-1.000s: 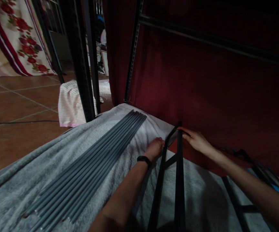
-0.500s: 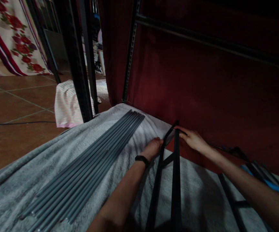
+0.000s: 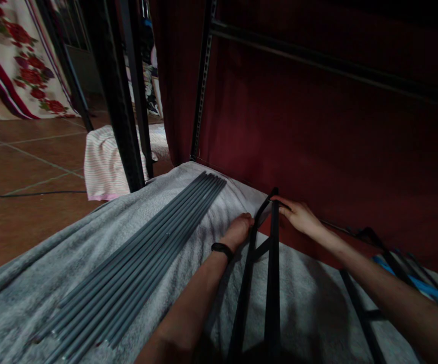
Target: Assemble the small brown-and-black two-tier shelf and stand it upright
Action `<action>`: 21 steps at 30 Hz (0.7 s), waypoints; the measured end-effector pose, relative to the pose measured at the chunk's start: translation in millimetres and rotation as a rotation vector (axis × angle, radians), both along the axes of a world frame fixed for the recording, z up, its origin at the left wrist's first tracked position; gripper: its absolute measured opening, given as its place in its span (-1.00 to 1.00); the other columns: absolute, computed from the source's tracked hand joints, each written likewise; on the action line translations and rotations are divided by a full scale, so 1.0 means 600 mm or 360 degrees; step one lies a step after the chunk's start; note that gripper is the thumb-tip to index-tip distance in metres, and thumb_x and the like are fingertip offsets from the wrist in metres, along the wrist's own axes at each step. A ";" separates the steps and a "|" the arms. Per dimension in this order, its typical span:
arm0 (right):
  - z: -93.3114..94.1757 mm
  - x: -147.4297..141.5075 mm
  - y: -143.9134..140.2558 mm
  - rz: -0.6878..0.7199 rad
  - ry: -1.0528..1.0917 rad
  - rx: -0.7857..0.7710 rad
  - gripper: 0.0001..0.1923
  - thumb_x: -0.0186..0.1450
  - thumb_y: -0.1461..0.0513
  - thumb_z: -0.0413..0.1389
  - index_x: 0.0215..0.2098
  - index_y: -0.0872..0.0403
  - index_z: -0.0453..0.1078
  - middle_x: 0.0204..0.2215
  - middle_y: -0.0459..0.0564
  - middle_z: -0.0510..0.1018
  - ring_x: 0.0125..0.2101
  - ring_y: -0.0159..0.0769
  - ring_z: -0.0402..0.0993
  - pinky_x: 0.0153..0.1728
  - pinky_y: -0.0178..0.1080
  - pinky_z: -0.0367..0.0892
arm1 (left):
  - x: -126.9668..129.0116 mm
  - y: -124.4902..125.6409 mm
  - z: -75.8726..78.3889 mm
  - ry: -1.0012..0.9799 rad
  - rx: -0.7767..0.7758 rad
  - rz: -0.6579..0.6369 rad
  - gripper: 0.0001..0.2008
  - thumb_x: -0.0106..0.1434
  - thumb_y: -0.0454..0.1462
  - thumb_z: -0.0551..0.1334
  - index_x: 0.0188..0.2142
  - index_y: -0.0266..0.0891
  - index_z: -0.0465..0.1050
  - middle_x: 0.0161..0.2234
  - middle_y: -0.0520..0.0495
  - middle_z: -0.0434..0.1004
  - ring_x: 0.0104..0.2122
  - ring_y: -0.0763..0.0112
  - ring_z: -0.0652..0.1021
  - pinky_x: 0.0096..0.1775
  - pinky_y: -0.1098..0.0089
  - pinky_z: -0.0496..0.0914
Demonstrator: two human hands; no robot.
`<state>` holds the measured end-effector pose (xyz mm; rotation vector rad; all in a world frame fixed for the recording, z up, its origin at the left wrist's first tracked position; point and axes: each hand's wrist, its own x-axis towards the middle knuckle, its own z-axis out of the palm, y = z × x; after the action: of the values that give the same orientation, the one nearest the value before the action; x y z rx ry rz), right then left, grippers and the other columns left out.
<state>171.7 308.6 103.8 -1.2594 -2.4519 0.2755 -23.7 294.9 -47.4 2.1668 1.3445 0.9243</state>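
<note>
Both hands close on the far end of a black frame [image 3: 270, 263] lying on a grey towel [image 3: 90, 242], left hand [image 3: 239, 230] gripping its left rail, right hand [image 3: 298, 217] its top, grey rods [image 3: 146, 253] lying to the left.

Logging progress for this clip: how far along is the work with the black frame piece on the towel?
Done: a bundle of grey rods lies in a neat row on the grey towel. In hand: both hands grip the far end of the black frame piece, left hand on its left bar, right hand at the top corner. Left: another black frame lies untouched to the right.
</note>
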 end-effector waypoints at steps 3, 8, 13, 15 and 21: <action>0.002 0.000 -0.002 -0.0002 -0.0004 -0.0005 -0.57 0.40 0.20 -0.01 0.19 -0.07 0.42 0.14 -0.07 0.52 0.15 -0.12 0.45 0.19 -0.07 0.34 | 0.000 0.001 0.000 -0.0003 0.0010 0.0021 -0.77 0.25 -0.43 0.09 -0.31 -0.27 0.53 -0.27 -0.12 0.50 -0.21 0.33 0.49 -0.10 0.40 0.37; 0.005 -0.001 -0.005 -0.0005 0.0020 -0.0023 -0.58 0.40 0.19 0.01 0.19 -0.13 0.42 0.13 -0.11 0.53 0.15 -0.12 0.45 0.18 -0.07 0.35 | -0.011 0.011 -0.005 -0.0059 -0.0057 0.0008 -0.79 0.28 -0.38 0.11 -0.27 -0.28 0.54 -0.21 -0.14 0.52 -0.21 0.34 0.51 -0.10 0.42 0.37; 0.003 0.000 -0.004 0.0012 0.0044 -0.0005 -0.57 0.39 0.22 0.02 0.20 -0.16 0.41 0.11 -0.11 0.54 0.13 -0.11 0.47 0.17 -0.05 0.36 | -0.004 0.006 -0.009 -0.0029 -0.0026 0.0033 -0.79 0.31 -0.37 0.08 -0.29 -0.28 0.52 -0.23 -0.12 0.50 -0.31 0.38 0.48 -0.18 0.42 0.36; 0.002 0.001 -0.004 0.0012 0.0040 0.0001 -0.56 0.39 0.22 0.02 0.20 -0.14 0.40 0.11 -0.10 0.54 0.13 -0.12 0.46 0.17 -0.05 0.35 | -0.003 0.005 -0.008 -0.0090 0.0014 -0.0004 -0.79 0.31 -0.37 0.08 -0.25 -0.25 0.51 -0.23 -0.08 0.50 -0.29 0.39 0.48 -0.16 0.42 0.36; 0.002 0.001 -0.003 -0.0023 0.0014 -0.0007 -0.56 0.39 0.20 0.02 0.21 -0.14 0.40 0.12 -0.09 0.54 0.12 -0.12 0.47 0.16 -0.06 0.37 | -0.011 0.014 -0.006 -0.0109 -0.0046 -0.0002 -0.82 0.27 -0.36 0.14 -0.29 -0.28 0.54 -0.22 -0.12 0.51 -0.20 0.35 0.51 -0.07 0.41 0.37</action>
<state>172.2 306.9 105.2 -1.2743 -2.4350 0.2823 -30.3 303.0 -50.8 2.0948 1.3159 0.9643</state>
